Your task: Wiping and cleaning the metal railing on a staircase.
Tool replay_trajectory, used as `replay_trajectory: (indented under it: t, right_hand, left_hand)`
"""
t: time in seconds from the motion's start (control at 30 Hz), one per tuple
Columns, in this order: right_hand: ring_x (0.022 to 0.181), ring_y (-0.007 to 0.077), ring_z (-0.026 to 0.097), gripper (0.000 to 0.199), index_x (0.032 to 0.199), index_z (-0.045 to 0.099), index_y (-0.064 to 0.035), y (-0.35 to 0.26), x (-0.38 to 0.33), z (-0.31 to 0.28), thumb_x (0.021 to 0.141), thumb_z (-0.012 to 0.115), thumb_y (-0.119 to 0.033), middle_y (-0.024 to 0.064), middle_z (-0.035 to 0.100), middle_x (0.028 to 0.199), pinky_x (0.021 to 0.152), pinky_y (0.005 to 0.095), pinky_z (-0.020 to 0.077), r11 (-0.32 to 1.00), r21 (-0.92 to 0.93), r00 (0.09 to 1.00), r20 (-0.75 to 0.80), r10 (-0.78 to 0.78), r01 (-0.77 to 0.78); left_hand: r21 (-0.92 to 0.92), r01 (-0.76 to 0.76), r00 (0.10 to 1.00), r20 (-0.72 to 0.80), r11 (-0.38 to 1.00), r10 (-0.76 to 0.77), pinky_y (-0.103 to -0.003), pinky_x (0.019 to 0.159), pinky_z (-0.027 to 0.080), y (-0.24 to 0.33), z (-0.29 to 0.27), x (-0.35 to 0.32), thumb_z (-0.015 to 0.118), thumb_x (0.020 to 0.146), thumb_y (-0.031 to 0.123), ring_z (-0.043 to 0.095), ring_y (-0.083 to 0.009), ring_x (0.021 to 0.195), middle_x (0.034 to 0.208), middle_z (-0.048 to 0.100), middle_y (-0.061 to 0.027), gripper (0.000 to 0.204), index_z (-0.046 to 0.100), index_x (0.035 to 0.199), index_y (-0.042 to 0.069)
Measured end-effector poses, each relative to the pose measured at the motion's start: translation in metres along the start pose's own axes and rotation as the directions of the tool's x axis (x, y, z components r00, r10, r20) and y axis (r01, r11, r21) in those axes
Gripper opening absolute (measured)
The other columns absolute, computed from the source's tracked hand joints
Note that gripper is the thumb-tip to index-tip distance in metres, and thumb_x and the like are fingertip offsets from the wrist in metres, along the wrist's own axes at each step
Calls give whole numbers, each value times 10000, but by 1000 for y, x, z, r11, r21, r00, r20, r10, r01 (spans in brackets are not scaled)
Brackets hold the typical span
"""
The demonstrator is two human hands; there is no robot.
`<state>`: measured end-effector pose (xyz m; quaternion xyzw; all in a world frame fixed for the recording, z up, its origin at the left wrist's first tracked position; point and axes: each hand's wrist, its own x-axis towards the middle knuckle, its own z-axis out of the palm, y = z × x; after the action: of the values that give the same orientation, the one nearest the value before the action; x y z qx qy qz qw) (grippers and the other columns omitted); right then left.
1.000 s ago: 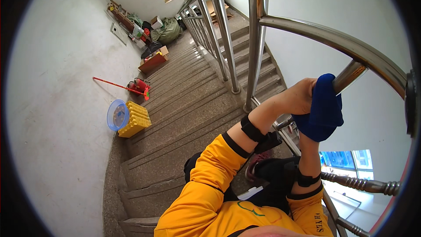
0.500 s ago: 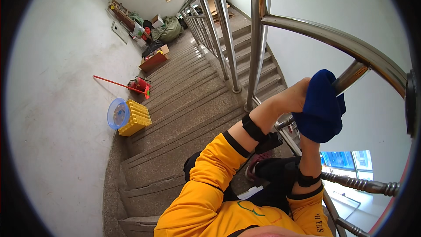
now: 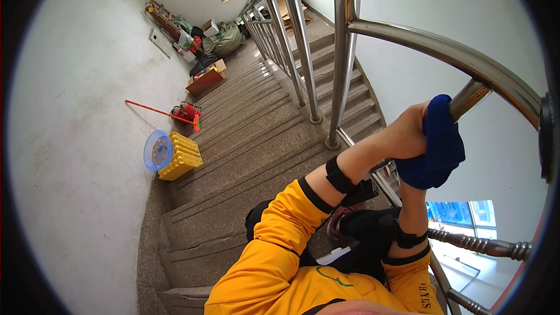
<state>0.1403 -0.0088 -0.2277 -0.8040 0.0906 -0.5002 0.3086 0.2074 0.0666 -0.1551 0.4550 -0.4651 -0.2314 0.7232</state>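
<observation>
A dark blue cloth is bunched around a shiny metal baluster below the handrail on the right. My left hand reaches it from the left, its back showing and its fingers curled behind the cloth against the bar. From below comes my right forearm; the hand itself is covered by the cloth, so its fingers cannot be seen. Both forearms wear black straps and lead into yellow sleeves.
The curved metal handrail runs overhead beside the stairs. Along the left wall stand a yellow crate, a blue basin, a red-handled tool and fire extinguishers. Sacks and boxes lie farther down.
My left hand has shifted slightly right and more of its back now shows. The blue cloth has turned and bunched a little to the right around the baluster.
</observation>
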Motion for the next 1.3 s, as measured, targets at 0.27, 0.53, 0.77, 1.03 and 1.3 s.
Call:
replay_trajectory:
  t: [0.27, 0.53, 0.77, 1.03, 1.3]
  right_hand:
    - [976, 183, 580, 309, 1184, 536, -22, -11, 5, 3, 878, 557, -62, 68, 583, 1065, 814, 262, 467, 989, 142, 997, -59, 39, -30]
    - [1010, 169, 553, 286, 1218, 492, -54, 10, -10, 8, 941, 459, -119, 39, 553, 1091, 856, 258, 444, 995, 54, 996, 16, 83, -84]
    - [1119, 156, 478, 310, 1266, 408, -79, 60, -28, 5, 980, 385, -197, 27, 485, 1169, 958, 272, 381, 960, 237, 989, 44, 142, -148]
    - [1186, 212, 440, 429, 1332, 361, -82, 26, -30, 4, 938, 492, -187, 65, 461, 1263, 998, 319, 357, 987, -157, 997, 74, -24, 35]
    - [1240, 252, 404, 547, 1361, 346, -77, 13, -17, -8, 880, 589, -168, 120, 434, 1320, 1022, 377, 329, 909, -345, 966, 190, -176, 234]
  left_hand:
    - [20, 61, 998, -12, 998, -61, -262, 810, 453, 4, -1, -1, 687, 746, 45, 558, -100, 849, 883, 611, -30, 265, 563, 980, 36]
    - [38, 7, 1000, -1, 999, -7, -266, 798, 453, -2, -4, -2, 683, 762, 81, 560, -102, 838, 871, 615, -35, 227, 574, 955, 31]
    - [97, -52, 999, -2, 994, 52, -280, 814, 454, -13, -2, -2, 711, 748, 120, 563, -102, 860, 894, 616, -47, 301, 565, 991, 18]
    - [55, -133, 991, 24, 990, 132, -309, 888, 429, -19, -12, -4, 726, 736, 287, 577, -161, 962, 1010, 601, -93, 570, 482, 1166, 3]
    - [-392, -110, 978, -208, 913, 29, -315, 836, 457, -13, -2, -5, 678, 748, 159, 589, -184, 907, 937, 618, -101, 335, 577, 1041, 33]
